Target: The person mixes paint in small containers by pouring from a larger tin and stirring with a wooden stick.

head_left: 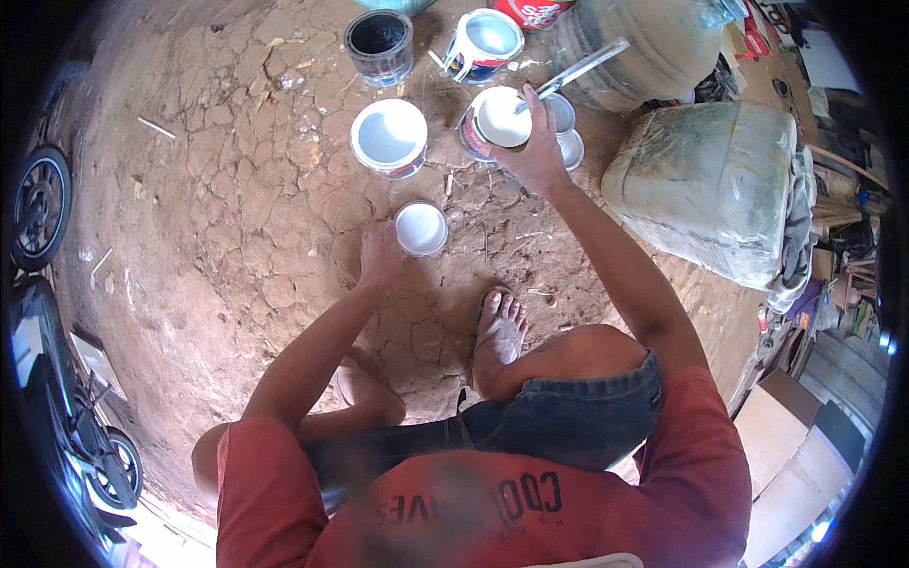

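Note:
My right hand (536, 156) spreads thumb and fingers around an open paint can (468, 133) with pale paint inside, gripping it near the rim. A flat stick (587, 69) leans out of this can, passing by my fingertips. Closer to my feet, my left hand (381, 250) is closed at the left edge of a small round tub (421, 229) with white contents. Its fingertips are partly hidden. Beyond the tub stands a wider can (389, 134) of whitish paint, left of the can in my right hand.
At the back are a dark bucket (379, 45) and a paint-streaked can (488, 43). Two small round containers (568, 147) sit right of the held can. A big cloudy plastic container (705, 185) stands at right. Motorbikes (71, 379) are at far left. The dirt floor (237, 227) is cracked.

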`<act>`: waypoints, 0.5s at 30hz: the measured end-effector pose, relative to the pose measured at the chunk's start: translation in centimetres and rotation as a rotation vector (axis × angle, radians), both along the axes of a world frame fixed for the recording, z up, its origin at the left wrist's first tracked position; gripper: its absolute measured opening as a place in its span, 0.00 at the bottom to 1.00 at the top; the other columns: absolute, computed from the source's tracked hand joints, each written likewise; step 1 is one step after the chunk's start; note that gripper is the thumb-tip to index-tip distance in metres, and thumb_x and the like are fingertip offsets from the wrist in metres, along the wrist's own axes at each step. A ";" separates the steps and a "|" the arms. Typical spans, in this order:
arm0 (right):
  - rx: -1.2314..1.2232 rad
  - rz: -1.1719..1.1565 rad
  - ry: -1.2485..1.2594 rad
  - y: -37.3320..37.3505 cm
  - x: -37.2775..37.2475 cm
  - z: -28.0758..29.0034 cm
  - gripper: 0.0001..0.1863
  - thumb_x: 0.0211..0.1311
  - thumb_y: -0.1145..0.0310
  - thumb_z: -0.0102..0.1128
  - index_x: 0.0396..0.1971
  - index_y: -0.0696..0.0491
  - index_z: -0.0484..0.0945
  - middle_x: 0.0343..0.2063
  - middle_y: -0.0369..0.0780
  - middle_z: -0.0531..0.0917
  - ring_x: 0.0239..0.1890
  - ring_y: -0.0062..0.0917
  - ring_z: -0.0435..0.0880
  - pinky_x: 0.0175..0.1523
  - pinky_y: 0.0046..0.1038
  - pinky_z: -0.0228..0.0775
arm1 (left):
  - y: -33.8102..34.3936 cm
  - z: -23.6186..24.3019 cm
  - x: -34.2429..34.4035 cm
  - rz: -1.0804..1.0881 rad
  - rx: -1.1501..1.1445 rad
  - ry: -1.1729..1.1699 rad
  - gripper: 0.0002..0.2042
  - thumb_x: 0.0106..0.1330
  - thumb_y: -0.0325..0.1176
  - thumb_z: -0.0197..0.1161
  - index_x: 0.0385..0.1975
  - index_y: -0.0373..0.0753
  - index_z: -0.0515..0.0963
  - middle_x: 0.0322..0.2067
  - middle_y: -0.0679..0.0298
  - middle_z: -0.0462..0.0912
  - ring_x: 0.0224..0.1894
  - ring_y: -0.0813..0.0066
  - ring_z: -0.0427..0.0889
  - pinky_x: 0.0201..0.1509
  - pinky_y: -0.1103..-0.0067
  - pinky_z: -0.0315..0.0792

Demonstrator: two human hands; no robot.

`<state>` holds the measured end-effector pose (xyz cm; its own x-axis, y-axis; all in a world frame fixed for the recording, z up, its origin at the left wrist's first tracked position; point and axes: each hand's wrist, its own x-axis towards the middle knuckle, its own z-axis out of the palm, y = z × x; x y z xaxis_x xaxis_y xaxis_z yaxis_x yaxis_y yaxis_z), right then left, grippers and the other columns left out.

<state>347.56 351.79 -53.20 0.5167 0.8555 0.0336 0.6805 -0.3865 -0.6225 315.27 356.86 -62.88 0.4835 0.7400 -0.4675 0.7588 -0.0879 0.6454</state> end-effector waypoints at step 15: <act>-0.225 -0.001 -0.193 2.8 4.9 8.5 0.18 0.64 0.51 0.65 0.39 0.51 0.87 0.28 0.47 0.86 0.32 0.29 0.87 0.40 0.33 0.76 | -1.6 0.6 4.4 0.265 -0.430 -0.238 0.16 0.72 0.39 0.63 0.48 0.30 0.76 0.40 0.57 0.81 0.42 0.72 0.80 0.43 0.72 0.78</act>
<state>352.51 354.58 -44.67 0.5199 0.8522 -0.0589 0.7775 -0.5007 -0.3805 319.64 355.28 -62.24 0.4358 0.6173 -0.6550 0.5483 0.3951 0.7371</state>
